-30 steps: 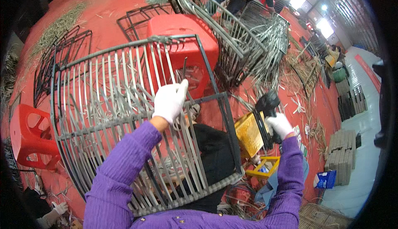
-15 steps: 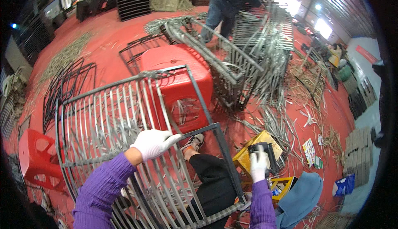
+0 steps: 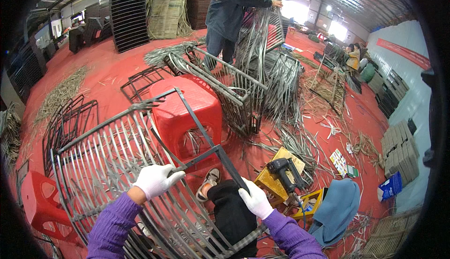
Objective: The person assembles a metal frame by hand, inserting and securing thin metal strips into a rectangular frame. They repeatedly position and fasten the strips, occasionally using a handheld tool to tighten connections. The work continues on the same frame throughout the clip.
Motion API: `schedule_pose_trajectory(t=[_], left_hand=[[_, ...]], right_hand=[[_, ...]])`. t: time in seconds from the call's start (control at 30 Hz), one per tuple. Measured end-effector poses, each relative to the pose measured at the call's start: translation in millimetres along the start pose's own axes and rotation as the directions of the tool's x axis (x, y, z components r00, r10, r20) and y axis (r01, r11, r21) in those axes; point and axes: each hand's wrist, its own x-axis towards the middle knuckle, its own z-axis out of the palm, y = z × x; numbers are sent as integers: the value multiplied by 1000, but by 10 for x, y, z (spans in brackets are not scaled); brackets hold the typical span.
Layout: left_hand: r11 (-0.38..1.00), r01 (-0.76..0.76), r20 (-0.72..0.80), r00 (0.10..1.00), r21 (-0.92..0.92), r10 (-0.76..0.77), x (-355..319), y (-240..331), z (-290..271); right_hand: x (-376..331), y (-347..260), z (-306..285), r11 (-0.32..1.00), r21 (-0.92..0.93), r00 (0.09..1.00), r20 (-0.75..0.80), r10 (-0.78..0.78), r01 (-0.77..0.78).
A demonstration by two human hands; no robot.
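Observation:
A dark metal frame woven with long grey plastic strips (image 3: 228,165) leans across my lap, its far side near a red plastic stool (image 3: 185,104). My left hand (image 3: 157,181), in a white glove, is closed around a short dark crossbar of the frame. On the frame's right side bar, my gloved right hand (image 3: 255,200) has its fingers wrapped round the edge. To the right of that hand, a black nail gun (image 3: 282,171) lies on a yellow stool (image 3: 271,184). A hose runs down from its handle end.
Beyond the red stool stands another metal frame (image 3: 229,83) beside heaps of grey strips (image 3: 281,85). A person in dark clothes (image 3: 227,13) handles strips there. A second red stool (image 3: 42,203) is at left. Blue cloth (image 3: 335,210) hangs at lower right over a yellow crate (image 3: 309,203).
My right hand has let go of the nail gun, left on the yellow stool, and moved left onto the frame's side bar. My left hand stays on the crossbar. The view has tilted up.

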Motion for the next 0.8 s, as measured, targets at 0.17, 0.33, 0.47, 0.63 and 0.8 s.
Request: schedule_pose_trajectory(t=[0.17, 0.33, 0.47, 0.63, 0.8], left_hand=[[999, -30, -11, 999, 27, 30, -201, 31, -255], [988, -152, 45, 987, -25, 153, -246, -73, -343], [931, -361, 45, 931, -53, 363, -184, -256, -406], [946, -254, -478, 818, 200, 321, 227, -680, -661], [913, 147, -852, 440, 380, 283, 768, -1302, -973]], right_hand=[[-50, -582, 20, 914, -142, 878, -254, -406, 381], [38, -579, 977, 800, 494, 940, 146, 309, -340], [859, -137, 1911, 799, 406, 883, 350, 312, -443], [1910, -161, 2558, 711, 612, 911, 399, 101, -347], [2545, -619, 2728, 678, 639, 892, 448, 54, -362]])
